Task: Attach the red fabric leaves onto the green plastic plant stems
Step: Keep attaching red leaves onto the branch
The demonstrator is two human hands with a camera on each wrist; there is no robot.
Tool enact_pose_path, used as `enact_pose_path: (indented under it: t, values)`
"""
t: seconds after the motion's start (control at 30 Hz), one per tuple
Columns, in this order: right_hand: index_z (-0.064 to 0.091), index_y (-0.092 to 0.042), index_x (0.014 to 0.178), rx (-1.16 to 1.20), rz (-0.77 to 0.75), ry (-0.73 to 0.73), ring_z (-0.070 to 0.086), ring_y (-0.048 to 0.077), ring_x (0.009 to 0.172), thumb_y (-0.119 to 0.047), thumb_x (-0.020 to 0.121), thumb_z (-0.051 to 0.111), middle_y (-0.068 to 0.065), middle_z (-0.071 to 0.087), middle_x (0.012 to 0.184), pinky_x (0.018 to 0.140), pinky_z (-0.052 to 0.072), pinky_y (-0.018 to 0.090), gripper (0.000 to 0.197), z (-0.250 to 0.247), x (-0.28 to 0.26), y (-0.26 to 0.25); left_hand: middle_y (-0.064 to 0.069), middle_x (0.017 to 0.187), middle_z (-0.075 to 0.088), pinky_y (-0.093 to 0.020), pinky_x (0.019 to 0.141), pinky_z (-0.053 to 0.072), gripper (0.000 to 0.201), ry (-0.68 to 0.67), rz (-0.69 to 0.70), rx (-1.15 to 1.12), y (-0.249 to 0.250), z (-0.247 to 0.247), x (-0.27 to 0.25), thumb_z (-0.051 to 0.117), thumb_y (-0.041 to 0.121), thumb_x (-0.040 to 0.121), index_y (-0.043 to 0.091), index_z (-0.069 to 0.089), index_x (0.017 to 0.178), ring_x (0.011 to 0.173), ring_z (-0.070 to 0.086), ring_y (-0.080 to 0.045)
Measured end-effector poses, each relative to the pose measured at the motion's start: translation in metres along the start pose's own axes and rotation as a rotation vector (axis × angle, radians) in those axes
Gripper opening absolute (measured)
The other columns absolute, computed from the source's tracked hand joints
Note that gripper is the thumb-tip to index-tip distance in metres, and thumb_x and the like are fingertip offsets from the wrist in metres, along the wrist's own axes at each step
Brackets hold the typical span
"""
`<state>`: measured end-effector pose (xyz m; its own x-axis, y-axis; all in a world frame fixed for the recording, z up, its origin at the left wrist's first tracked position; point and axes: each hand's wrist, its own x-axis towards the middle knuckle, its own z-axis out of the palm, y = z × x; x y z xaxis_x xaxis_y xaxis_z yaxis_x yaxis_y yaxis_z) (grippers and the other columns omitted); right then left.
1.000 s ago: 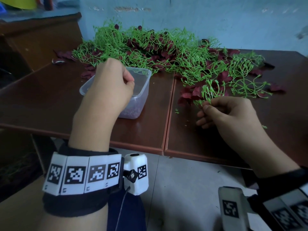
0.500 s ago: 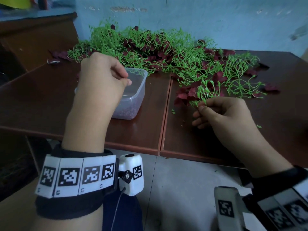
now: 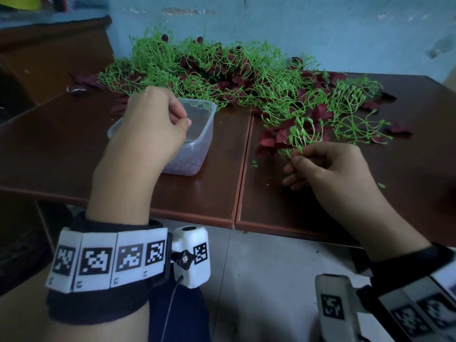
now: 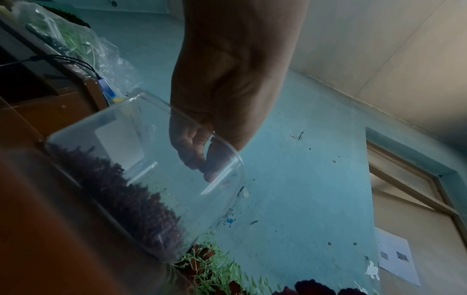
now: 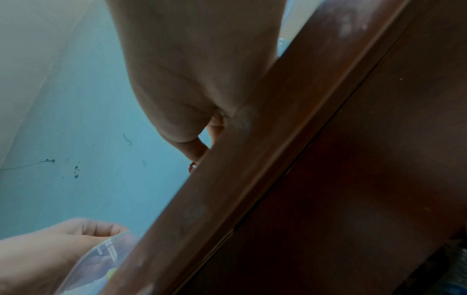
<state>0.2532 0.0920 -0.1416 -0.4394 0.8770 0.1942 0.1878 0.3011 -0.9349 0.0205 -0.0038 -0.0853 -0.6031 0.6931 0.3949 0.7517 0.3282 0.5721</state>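
1. Left hand (image 3: 150, 119) poised over clear plastic container (image 3: 197, 144); fingers (image 4: 192, 151) curled with tips pinched together, contents of pinch not discernible.
2. Right hand (image 3: 328, 166) on tabletop (image 3: 320, 208), fingers pinching green stem sprig (image 3: 299, 137).
3. Red leaves (image 3: 274, 141) attached beside sprig; stem pile (image 3: 209, 70) behind container.

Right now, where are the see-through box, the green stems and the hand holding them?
clear plastic box (image 3: 206, 112): head view, far right rim.
green stems (image 3: 299, 135): head view, held sprig.
right hand (image 3: 330, 166): head view, knuckles.
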Motion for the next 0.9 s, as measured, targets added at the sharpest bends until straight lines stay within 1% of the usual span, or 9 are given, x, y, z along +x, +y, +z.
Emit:
enact_pose_path:
  t: [0.07, 0.17, 0.4, 0.5, 0.57, 0.63, 0.73, 0.83, 0.9]
  values:
    - [0.068, -0.004, 0.089, -0.003, 0.003, 0.001, 0.073, 0.022, 0.064, -0.003, 0.098, 0.057, 0.007, 0.072, 0.071, 0.059, 0.058, 0.028, 0.013, 0.000, 0.000, 0.000, 0.008, 0.077, 0.060, -0.040, 0.081, 0.055, 0.014, -0.015, 0.000, 0.051, 0.000, -0.001, 0.000, 0.065, 0.016, 0.096, 0.024, 0.060, 0.085, 0.077, 0.061, -0.017]
    - [0.068, -0.003, 0.091, -0.006, 0.010, 0.000, 0.073, 0.021, 0.064, -0.002, 0.098, 0.057, 0.008, 0.072, 0.072, 0.059, 0.059, 0.028, 0.013, 0.001, 0.001, 0.001, -0.002, 0.099, 0.064, -0.048, 0.090, 0.055, 0.012, -0.013, -0.006, 0.095, 0.001, -0.003, -0.001, 0.054, 0.014, 0.097, 0.025, 0.057, 0.094, 0.095, 0.062, -0.026]
    - [0.067, -0.003, 0.091, -0.006, 0.009, -0.003, 0.073, 0.021, 0.064, -0.001, 0.098, 0.056, 0.010, 0.072, 0.073, 0.060, 0.059, 0.028, 0.013, 0.001, 0.001, 0.000, 0.001, 0.095, 0.060, -0.039, 0.079, 0.048, 0.009, 0.005, 0.011, 0.089, -0.001, -0.003, 0.000, 0.057, 0.014, 0.095, 0.021, 0.056, 0.101, 0.088, 0.056, -0.020]
    - [0.067, -0.005, 0.090, -0.003, 0.009, -0.002, 0.073, 0.022, 0.064, -0.001, 0.098, 0.056, 0.010, 0.072, 0.073, 0.060, 0.060, 0.030, 0.014, 0.001, 0.001, 0.001, 0.005, 0.084, 0.060, -0.027, 0.068, 0.042, 0.013, 0.041, 0.024, 0.021, -0.005, -0.001, 0.003, 0.062, 0.009, 0.091, 0.020, 0.061, 0.097, 0.075, 0.056, -0.013]
    - [0.067, -0.006, 0.089, -0.002, 0.009, -0.002, 0.074, 0.022, 0.064, 0.000, 0.098, 0.056, 0.010, 0.072, 0.073, 0.061, 0.060, 0.030, 0.015, 0.001, 0.001, 0.001, 0.009, 0.079, 0.061, -0.018, 0.064, 0.044, 0.018, 0.061, 0.032, -0.049, -0.006, 0.000, 0.005, 0.068, 0.005, 0.088, 0.021, 0.064, 0.095, 0.071, 0.059, -0.007]
    - [0.067, -0.007, 0.088, 0.006, 0.009, -0.005, 0.074, 0.022, 0.065, 0.001, 0.097, 0.056, 0.009, 0.072, 0.073, 0.061, 0.059, 0.031, 0.016, 0.001, 0.001, 0.002, 0.007, 0.081, 0.066, -0.014, 0.066, 0.048, 0.022, 0.061, 0.038, -0.131, -0.007, 0.000, 0.006, 0.076, 0.003, 0.084, 0.020, 0.066, 0.094, 0.073, 0.067, -0.008]
    - [0.065, -0.008, 0.090, 0.024, 0.003, -0.012, 0.074, 0.022, 0.065, 0.003, 0.096, 0.056, 0.009, 0.073, 0.074, 0.060, 0.059, 0.030, 0.015, 0.001, 0.000, 0.000, 0.006, 0.080, 0.071, -0.017, 0.072, 0.057, 0.021, 0.084, 0.078, -0.239, -0.005, -0.001, 0.005, 0.085, 0.009, 0.079, 0.019, 0.072, 0.092, 0.071, 0.072, -0.006]
    - [0.066, -0.003, 0.095, 0.054, -0.018, -0.021, 0.073, 0.023, 0.065, -0.002, 0.099, 0.055, 0.011, 0.073, 0.078, 0.061, 0.061, 0.033, 0.012, 0.003, -0.001, -0.003, 0.010, 0.080, 0.073, -0.009, 0.072, 0.055, 0.012, 0.128, 0.140, -0.282, 0.003, 0.000, 0.001, 0.083, 0.014, 0.083, 0.020, 0.077, 0.091, 0.071, 0.072, 0.000]
    - [0.067, -0.001, 0.095, 0.072, -0.027, -0.019, 0.073, 0.024, 0.064, -0.004, 0.100, 0.055, 0.013, 0.073, 0.078, 0.060, 0.061, 0.033, 0.014, 0.003, -0.002, -0.005, 0.008, 0.083, 0.074, -0.010, 0.074, 0.056, 0.013, 0.131, 0.173, -0.355, 0.011, 0.002, -0.002, 0.080, 0.010, 0.085, 0.020, 0.077, 0.092, 0.075, 0.073, 0.002]
